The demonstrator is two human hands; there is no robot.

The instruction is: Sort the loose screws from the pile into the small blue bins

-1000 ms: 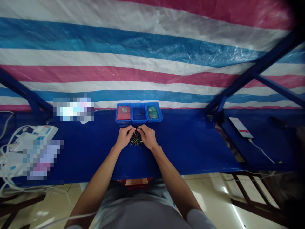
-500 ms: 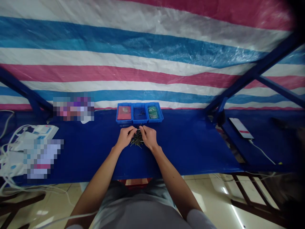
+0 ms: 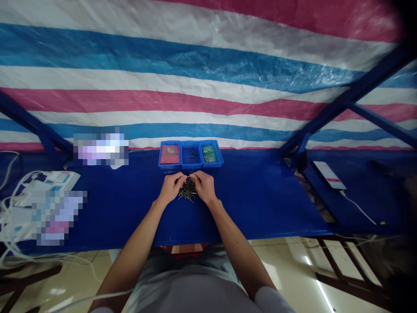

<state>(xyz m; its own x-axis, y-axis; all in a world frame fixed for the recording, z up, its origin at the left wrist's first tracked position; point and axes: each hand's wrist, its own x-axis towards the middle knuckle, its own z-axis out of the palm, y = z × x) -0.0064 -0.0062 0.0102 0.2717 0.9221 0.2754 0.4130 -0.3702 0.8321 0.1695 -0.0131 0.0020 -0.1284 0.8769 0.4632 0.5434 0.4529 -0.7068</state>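
A loose pile of screws (image 3: 187, 191), dark and brassy and thin, lies on the blue table in front of me. My left hand (image 3: 170, 186) rests at its left side with thumb and fingers pinched. From the right, my right hand (image 3: 204, 185) is closed in a similar pinch, its fingertips close to those of the left. Something small and pale shows between the fingertips, too tiny to name. Just beyond the hands stand three joined blue bins: the left bin (image 3: 169, 166) with a red piece, the middle bin (image 3: 191, 165) with a few dark screws, the right bin (image 3: 212, 164) with pale pieces on green.
At the left lie a white power strip (image 3: 65, 178) and tangled white cables (image 3: 9, 234). A phone (image 3: 329, 174) on a cable sits at the right. Behind the table (image 3: 260, 195) hangs a striped tarp (image 3: 208, 104), with blue frame bars (image 3: 325, 115) on both sides.
My right hand's fingertips have shifted very slightly. The left hand, the pile and the bins look the same.
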